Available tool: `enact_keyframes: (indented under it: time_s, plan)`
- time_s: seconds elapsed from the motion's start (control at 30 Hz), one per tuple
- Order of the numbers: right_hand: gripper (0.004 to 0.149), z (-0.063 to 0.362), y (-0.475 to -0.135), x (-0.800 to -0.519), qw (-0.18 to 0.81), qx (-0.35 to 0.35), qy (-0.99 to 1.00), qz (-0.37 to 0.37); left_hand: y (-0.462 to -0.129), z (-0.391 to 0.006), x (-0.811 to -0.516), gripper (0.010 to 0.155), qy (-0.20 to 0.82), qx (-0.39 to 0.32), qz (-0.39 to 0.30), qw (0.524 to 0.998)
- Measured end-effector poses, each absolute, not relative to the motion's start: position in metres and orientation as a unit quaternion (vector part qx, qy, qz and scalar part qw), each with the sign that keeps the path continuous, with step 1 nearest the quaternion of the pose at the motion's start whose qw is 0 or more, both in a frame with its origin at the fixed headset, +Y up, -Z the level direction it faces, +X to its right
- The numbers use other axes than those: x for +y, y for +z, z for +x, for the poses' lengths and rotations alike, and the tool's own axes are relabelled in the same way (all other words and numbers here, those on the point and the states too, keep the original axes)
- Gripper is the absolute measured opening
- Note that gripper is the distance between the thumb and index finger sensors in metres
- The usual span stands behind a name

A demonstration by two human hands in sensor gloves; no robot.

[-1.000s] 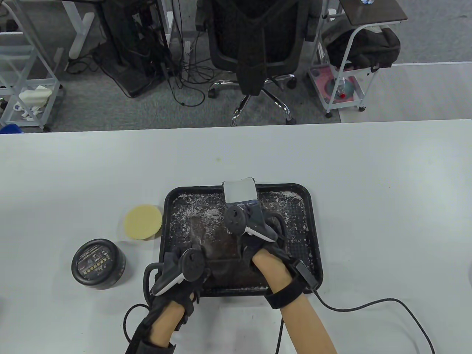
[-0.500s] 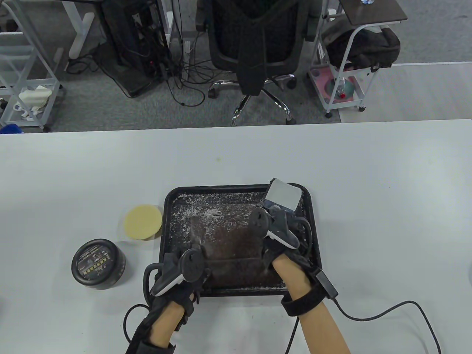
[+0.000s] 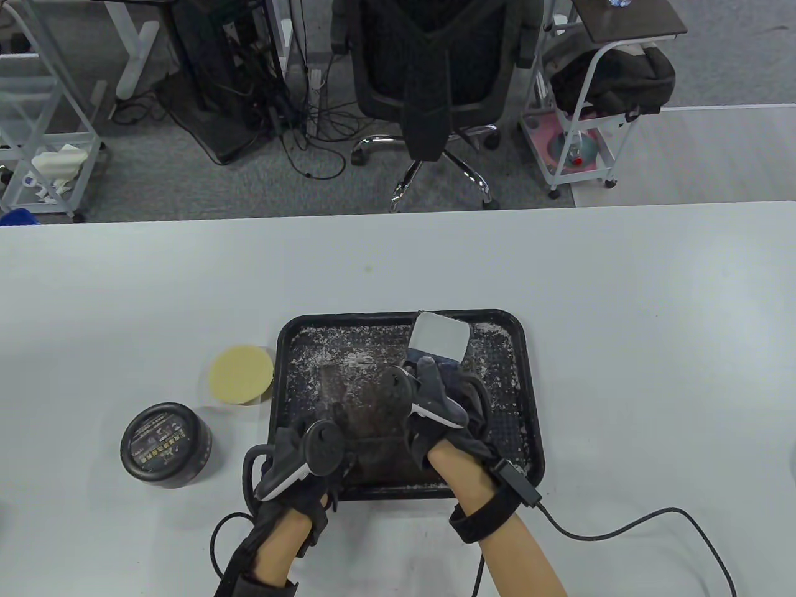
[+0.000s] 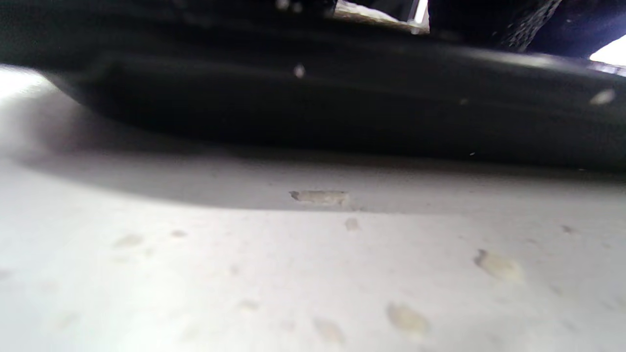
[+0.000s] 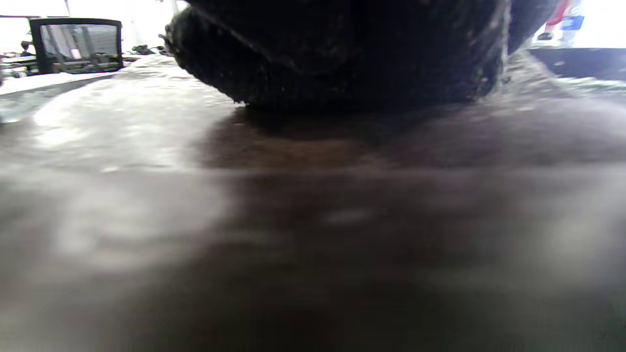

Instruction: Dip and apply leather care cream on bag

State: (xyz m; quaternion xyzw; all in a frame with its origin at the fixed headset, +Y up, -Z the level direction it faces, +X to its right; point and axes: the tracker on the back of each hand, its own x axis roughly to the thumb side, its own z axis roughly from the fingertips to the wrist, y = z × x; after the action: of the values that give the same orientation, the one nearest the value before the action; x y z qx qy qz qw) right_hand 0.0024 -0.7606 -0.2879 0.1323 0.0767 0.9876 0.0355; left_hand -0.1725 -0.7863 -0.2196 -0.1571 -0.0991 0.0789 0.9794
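Nearest the table's [image 3: 622, 280] left edge stands the closed black jar of leather care cream [image 3: 165, 444], with a round yellow applicator sponge [image 3: 241, 375] just behind it, both beside the left rim of the black tray [image 3: 533, 404]. The left hand [image 3: 297, 463] rests at the tray's near-left corner, its fingers apparently pressing on the near edge of the brown leather bag [image 3: 367, 410]; whether they curl round it cannot be told, since the tracker hides them. The bag lies flat in the tray's middle, streaked with white cream, its long axis running from near rim to far rim. The right hand [image 3: 444, 404] sits on the bag's right part, fingers closed round a pale, flat-backed applicator pad [image 3: 437, 339] that points toward the tray's far-right corner. For the coming stroke, I judge the uncovered leather lies to the left of that hand, so the wipe should travel leftward across the bag while the left hand pins it.
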Motion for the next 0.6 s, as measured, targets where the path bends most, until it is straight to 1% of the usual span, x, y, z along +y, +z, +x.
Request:
enact_keyframes:
  time_s: [0.2, 0.37, 0.47, 0.6]
  plan:
    - [0.051, -0.033, -0.282, -0.764, 0.048, 0.076, 0.982, 0.166, -0.22, -0.173, -0.787, 0.092, 0.083, -0.1, -0.153, 0.98]
    - [0.051, -0.056, -0.276, -0.765, 0.103, 0.073, 0.97, 0.21, -0.219, -0.174, -0.787, 0.097, 0.083, -0.099, -0.151, 0.98]
    - [0.051, -0.061, -0.272, -0.766, 0.143, 0.083, 0.955, 0.248, -0.218, -0.174, -0.787, 0.099, 0.086, -0.098, -0.142, 0.981]
    - [0.051, -0.055, -0.273, -0.768, 0.153, 0.09, 0.951, 0.253, -0.218, -0.174, -0.787, 0.1, 0.083, -0.098, -0.147, 0.981]
